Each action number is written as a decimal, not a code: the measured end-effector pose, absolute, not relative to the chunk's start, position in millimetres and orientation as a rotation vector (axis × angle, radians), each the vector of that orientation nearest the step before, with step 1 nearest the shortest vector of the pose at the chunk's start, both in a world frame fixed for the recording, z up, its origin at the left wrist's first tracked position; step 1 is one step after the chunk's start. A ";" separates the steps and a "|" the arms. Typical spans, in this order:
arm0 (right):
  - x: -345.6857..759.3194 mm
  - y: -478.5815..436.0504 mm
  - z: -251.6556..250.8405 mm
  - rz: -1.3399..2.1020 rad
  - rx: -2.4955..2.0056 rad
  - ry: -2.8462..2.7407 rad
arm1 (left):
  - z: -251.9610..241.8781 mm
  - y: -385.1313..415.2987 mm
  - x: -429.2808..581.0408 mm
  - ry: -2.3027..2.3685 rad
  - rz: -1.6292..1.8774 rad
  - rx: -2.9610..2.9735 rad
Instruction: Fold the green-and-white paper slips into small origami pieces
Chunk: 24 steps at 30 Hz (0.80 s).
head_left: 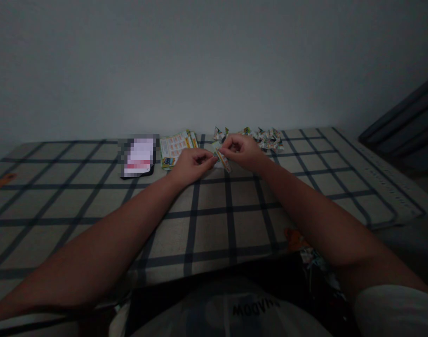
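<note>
Above the checked cloth, a narrow folded strip of printed paper (225, 162) is pinched between my two hands. My left hand (192, 164) has its thumb and fingertips closed on the strip's left side. From the right, my right hand (242, 149) grips its upper part with thumb and forefinger. Just left of my left hand lies a stack of printed sheets (175, 144), green-edged with yellow bands. Behind and beside my right hand sit several small folded paper pieces (270, 139) in a cluster, partly hidden by that hand.
A dark-cased device with a lit, blurred screen (141, 154) rests left of the sheets. The checked cloth (214, 220) covers the surface up to a pale wall (214, 65). An orange patch (296, 238) shows near the front edge, and dark fabric (403, 117) hangs at right.
</note>
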State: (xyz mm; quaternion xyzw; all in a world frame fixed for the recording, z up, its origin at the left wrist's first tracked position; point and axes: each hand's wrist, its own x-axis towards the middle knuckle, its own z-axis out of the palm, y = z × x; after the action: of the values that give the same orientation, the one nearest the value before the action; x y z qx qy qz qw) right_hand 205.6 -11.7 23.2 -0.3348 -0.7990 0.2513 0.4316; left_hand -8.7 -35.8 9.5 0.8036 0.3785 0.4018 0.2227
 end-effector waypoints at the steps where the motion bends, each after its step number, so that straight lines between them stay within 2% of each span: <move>1: 204.7 -12.5 22.8 0.621 -0.834 -1.990 | 9.0 -35.8 -8.3 1.051 1.120 2.209; 24: 206.9 -10.7 24.4 0.629 -0.787 -2.002 | 10.5 -34.3 -9.1 0.972 1.066 2.146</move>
State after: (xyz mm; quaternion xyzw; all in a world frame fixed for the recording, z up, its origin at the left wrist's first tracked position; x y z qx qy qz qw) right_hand 206.9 -10.7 24.4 -0.3162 -0.8042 0.2525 0.4353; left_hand -9.1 -34.3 10.5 0.7981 0.3614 0.3964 0.2745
